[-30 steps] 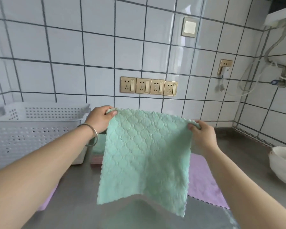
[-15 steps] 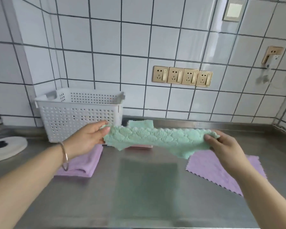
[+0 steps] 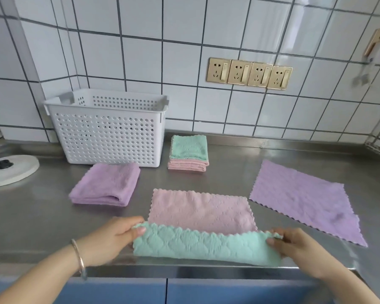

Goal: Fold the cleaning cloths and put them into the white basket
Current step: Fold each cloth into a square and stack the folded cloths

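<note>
Left hand (image 3: 116,238) and right hand (image 3: 294,244) each have their grip pinched on a near corner of the green-and-pink cleaning cloth (image 3: 202,229), folding its green edge over on the worktop (image 3: 42,216).

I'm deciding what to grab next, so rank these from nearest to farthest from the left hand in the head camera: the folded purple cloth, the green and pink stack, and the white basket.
From the left hand:
1. Folded purple cloth, just beyond the hand, slightly left.
2. Green and pink stack, farther back, to the right, beside the basket.
3. White basket, at the back against the tiled wall; its near wall is about level with the stack, so these two are close.
</note>
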`<act>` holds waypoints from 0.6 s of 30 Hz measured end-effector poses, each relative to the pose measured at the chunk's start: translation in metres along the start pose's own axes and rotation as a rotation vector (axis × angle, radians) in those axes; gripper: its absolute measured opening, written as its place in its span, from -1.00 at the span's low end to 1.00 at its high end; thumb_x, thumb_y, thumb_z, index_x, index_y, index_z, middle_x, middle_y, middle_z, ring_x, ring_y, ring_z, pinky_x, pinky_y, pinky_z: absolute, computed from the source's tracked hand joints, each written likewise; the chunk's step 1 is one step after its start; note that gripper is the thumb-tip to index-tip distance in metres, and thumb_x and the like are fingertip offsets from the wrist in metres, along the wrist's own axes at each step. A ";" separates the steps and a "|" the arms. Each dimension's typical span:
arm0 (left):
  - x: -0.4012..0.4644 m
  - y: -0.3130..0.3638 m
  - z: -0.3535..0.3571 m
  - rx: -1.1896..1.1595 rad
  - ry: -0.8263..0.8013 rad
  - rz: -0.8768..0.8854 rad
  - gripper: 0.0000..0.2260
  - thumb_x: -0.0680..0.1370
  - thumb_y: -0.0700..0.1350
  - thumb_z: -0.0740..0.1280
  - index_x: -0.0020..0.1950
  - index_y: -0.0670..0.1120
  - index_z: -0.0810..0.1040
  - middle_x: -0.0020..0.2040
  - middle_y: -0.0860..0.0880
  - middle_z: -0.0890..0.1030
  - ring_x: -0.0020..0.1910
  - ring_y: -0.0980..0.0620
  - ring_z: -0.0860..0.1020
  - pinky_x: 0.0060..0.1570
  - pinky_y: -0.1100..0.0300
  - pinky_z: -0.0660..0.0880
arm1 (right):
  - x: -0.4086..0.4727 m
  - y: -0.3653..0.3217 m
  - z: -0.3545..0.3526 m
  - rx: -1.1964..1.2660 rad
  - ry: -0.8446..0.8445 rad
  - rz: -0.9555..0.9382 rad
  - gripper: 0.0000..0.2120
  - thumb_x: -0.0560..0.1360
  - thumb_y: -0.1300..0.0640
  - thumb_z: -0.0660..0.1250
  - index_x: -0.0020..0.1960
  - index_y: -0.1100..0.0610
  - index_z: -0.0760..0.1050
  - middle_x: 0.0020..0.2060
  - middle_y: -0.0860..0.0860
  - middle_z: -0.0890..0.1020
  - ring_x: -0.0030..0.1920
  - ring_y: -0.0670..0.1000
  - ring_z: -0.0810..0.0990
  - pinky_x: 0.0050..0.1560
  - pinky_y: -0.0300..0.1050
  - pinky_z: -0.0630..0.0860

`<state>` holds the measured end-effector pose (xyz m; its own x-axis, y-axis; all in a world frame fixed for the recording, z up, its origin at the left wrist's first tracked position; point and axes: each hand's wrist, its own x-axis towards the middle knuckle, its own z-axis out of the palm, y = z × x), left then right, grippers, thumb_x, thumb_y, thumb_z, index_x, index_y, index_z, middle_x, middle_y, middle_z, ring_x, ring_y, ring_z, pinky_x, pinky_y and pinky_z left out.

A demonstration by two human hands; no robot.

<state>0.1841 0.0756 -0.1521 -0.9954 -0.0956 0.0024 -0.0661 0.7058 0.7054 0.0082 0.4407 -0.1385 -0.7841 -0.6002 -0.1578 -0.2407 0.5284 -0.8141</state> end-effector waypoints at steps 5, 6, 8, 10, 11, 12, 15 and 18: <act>0.056 0.004 0.000 -0.021 0.232 -0.149 -0.74 0.59 -0.03 0.17 -0.27 -0.08 0.40 -0.30 -0.05 0.47 -0.28 0.01 0.41 -0.20 0.11 0.34 | 0.050 -0.018 -0.001 -0.033 0.220 0.021 -0.73 0.55 0.20 0.25 -0.32 0.16 0.35 -0.43 0.01 0.36 -0.36 -0.02 0.31 -0.29 -0.12 0.23; 0.069 0.005 0.003 0.027 0.318 -0.184 -0.76 0.60 -0.06 0.17 -0.25 -0.10 0.41 -0.28 -0.10 0.51 -0.25 -0.04 0.45 -0.17 0.08 0.36 | 0.062 -0.020 0.000 -0.049 0.276 0.028 -0.73 0.55 0.19 0.25 -0.31 0.18 0.35 -0.42 0.03 0.37 -0.36 0.00 0.31 -0.30 -0.12 0.20; 0.092 0.008 0.010 0.162 0.418 -0.283 -0.78 0.60 -0.07 0.15 -0.16 -0.14 0.47 -0.14 -0.21 0.61 -0.10 -0.17 0.55 -0.09 0.06 0.41 | 0.086 -0.019 0.003 -0.054 0.354 0.072 -0.76 0.55 0.17 0.25 -0.25 0.27 0.43 -0.38 0.08 0.41 -0.35 0.02 0.33 -0.33 -0.12 0.19; 0.109 0.007 0.017 0.297 0.413 -0.394 -0.73 0.61 -0.04 0.10 0.02 -0.17 0.51 0.04 -0.24 0.62 0.05 -0.21 0.55 -0.04 0.07 0.43 | 0.105 -0.016 0.009 -0.059 0.384 0.129 -0.75 0.54 0.17 0.25 -0.14 0.38 0.47 -0.37 0.12 0.43 -0.36 0.03 0.34 -0.36 -0.13 0.20; 0.114 0.005 0.019 0.343 0.393 -0.439 -0.70 0.61 -0.02 0.08 0.08 -0.17 0.50 0.09 -0.24 0.61 0.09 -0.21 0.54 -0.03 0.09 0.43 | 0.111 -0.013 0.012 -0.063 0.392 0.155 -0.75 0.54 0.17 0.25 -0.11 0.39 0.49 -0.38 0.11 0.44 -0.38 0.04 0.34 -0.38 -0.14 0.21; 0.118 0.005 0.021 0.371 0.382 -0.473 -0.69 0.62 -0.02 0.06 0.13 -0.17 0.49 0.13 -0.23 0.60 0.12 -0.20 0.54 -0.02 0.10 0.42 | 0.118 -0.011 0.015 -0.074 0.398 0.178 -0.76 0.54 0.17 0.25 -0.10 0.38 0.50 -0.39 0.10 0.45 -0.39 0.04 0.35 -0.39 -0.15 0.22; 0.124 0.003 0.023 0.423 0.375 -0.525 -0.67 0.62 -0.01 0.05 0.16 -0.19 0.48 0.17 -0.20 0.58 0.16 -0.17 0.53 0.01 0.11 0.42 | 0.125 -0.008 0.023 -0.118 0.430 0.217 -0.80 0.53 0.16 0.24 -0.20 0.25 0.49 -0.42 0.05 0.46 -0.42 0.02 0.36 -0.43 -0.18 0.22; 0.131 0.000 0.023 0.465 0.373 -0.526 -0.67 0.62 0.00 0.06 0.13 -0.19 0.48 0.15 -0.19 0.59 0.15 -0.16 0.54 0.01 0.11 0.43 | 0.132 -0.007 0.025 -0.175 0.475 0.213 -0.76 0.54 0.16 0.23 -0.31 0.10 0.40 -0.41 0.00 0.48 -0.38 -0.01 0.40 -0.44 -0.18 0.25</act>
<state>0.0521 0.0795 -0.1678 -0.7419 -0.6689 0.0463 -0.6254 0.7152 0.3120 -0.0787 0.3428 -0.1679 -0.9882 -0.1533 -0.0061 -0.1083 0.7248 -0.6804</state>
